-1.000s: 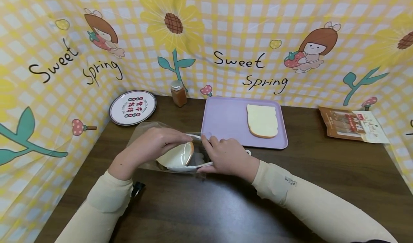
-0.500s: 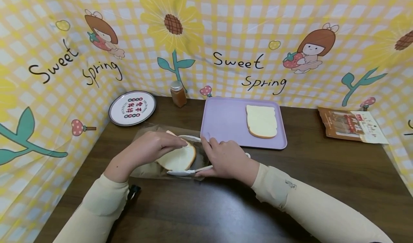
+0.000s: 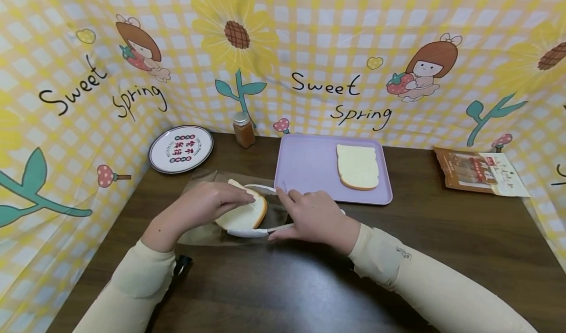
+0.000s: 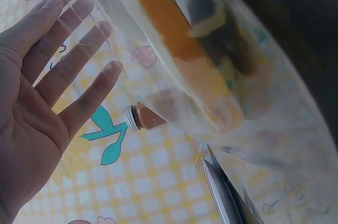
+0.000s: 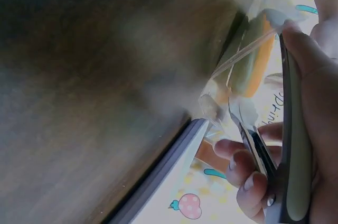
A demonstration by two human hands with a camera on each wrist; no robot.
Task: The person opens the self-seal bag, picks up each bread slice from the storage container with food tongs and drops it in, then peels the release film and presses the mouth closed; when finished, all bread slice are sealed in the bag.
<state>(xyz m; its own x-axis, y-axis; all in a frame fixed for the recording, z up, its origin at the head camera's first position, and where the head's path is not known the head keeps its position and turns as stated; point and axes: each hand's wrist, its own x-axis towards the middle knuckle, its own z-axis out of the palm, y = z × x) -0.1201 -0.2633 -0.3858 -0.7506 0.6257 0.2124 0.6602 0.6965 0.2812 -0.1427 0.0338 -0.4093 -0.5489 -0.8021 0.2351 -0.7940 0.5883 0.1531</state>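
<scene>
A slice of bread (image 3: 239,217) lies in a clear plastic bag (image 3: 199,237) on the table. My left hand (image 3: 216,200) is over the slice; its thumb and forefinger appear to pinch the bag's film, while the other fingers stretch out straight in the left wrist view. My right hand (image 3: 314,217) grips a pair of tongs (image 5: 293,145) with pale handles. The tongs' white tips (image 3: 247,233) are spread apart on either side of the slice. Film hides whether both tips touch the bread.
A lilac tray (image 3: 305,166) with another bread slice (image 3: 358,166) is behind my right hand. A white plate (image 3: 181,149) and a spice jar (image 3: 244,130) stand at the back left. A brown-and-white food packet (image 3: 479,171) lies far right. Patterned cloth walls (image 3: 336,38) surround the table.
The bag has sunk lower, and more of the slice shows between the spread tongs. My left hand shifted slightly down with it. The right hand has barely moved.
</scene>
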